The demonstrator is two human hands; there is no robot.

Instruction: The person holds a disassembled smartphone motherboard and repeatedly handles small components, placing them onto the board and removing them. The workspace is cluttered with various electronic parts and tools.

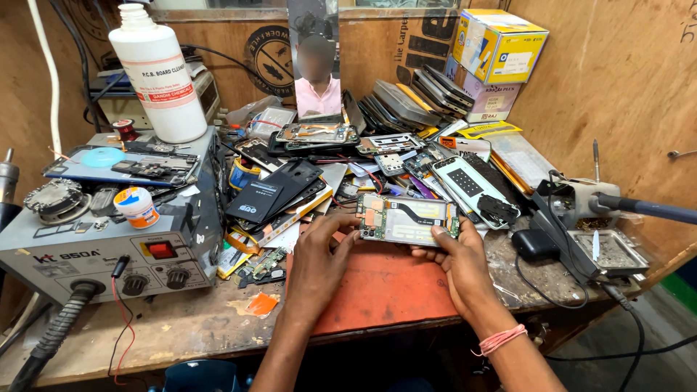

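Two hands, left and right, pinching opened phone by its short ends above bench. Light, stiff, probably fragile inside. Best gripped at frame edges.

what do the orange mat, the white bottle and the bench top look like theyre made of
Orange mat: probably silicone or rubber, matte, smudged.
White bottle: plastic, smooth and opaque with a slight sheen.
Bench top: wood or plywood, with grain visible, worn and stained.

A worn wooden desk is carrying an orange work mat, a grey hot-air rework station at the left, a heap of opened phones behind, and a soldering iron stand sitting at the right
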